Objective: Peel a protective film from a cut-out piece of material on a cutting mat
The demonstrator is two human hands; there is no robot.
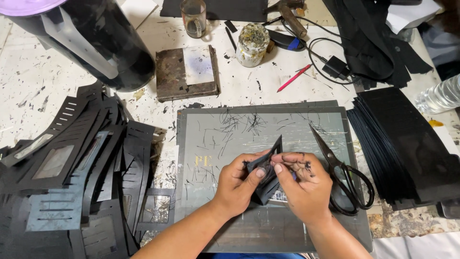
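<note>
We pinch a small black leather piece (269,165) between left hand (239,182) and right hand (304,184); black scissors (342,170) lie just right of them.

Two bare hands work a small black cut piece of sheet material (268,175) above a grey scratched cutting mat (225,144) on a stained white worktable (28,76). The left hand (238,182) and right hand (302,184) pinch the piece between thumbs and fingers, its pointed corner standing up. Black-handled scissors (342,172) lie open on the mat just beside the right hand. A heap of black slotted cut-outs (72,177) sits to the left, a stack of black sheets (407,144) to the right. A red pencil, possibly a pen (293,78), lies beyond the mat.
</note>
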